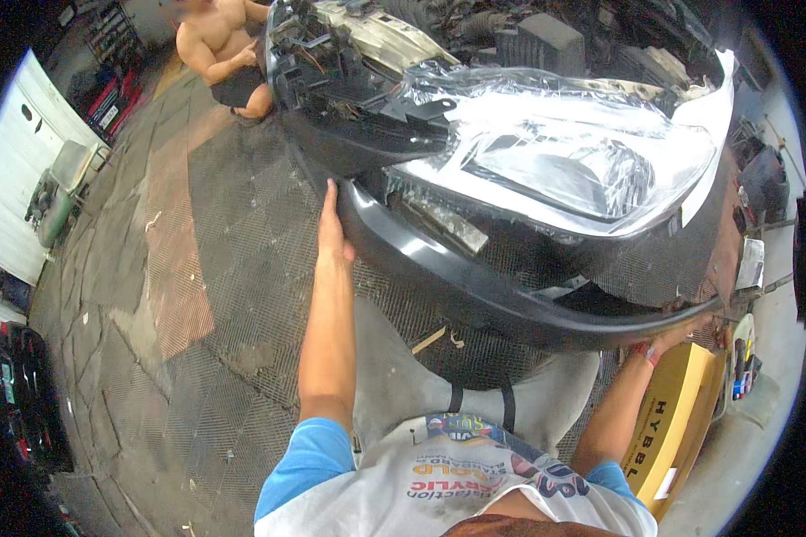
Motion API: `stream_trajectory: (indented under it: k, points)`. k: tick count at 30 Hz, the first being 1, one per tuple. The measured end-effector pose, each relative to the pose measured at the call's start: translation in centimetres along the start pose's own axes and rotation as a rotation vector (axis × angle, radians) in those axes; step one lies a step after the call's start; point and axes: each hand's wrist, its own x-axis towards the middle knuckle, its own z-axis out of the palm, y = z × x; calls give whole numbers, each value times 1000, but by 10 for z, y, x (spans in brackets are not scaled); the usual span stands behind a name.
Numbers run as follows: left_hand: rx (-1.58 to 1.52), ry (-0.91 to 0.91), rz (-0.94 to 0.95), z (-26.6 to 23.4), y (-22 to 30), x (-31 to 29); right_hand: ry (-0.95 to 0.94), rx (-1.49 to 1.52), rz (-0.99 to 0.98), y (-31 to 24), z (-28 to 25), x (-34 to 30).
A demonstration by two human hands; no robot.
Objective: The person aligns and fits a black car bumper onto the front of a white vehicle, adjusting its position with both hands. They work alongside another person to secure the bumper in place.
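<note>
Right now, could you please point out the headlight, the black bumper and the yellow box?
Headlight (pixel 591 179), head view: its lens.
Black bumper (pixel 501 302), head view: its curved face.
Yellow box (pixel 681 401), head view: its printed side.

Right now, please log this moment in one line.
left hand: against black bumper; right hand: at bumper's right end; headlight: in clear film

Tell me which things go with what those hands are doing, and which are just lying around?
Seems part of it:
- long, curved black plastic bumper, touched by the left hand and right hand
- clear headlight wrapped in shiny film, just beyond it

Seems just lying about:
- long yellow-brown cardboard box
- thin pale strip on the floor
</note>
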Motion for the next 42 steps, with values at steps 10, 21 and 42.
stream_trajectory:
  k: [10,21,42]
  points:
    - [-17,-12,-83,1,-4,1,-34,318,221,-32,23,13]
    - [1271,126,1239,63,48,-40,75,272,179,-48,37,-24]
    - [1333,-83,1502,79,64,-25,26,144,253,-56,17,-31]
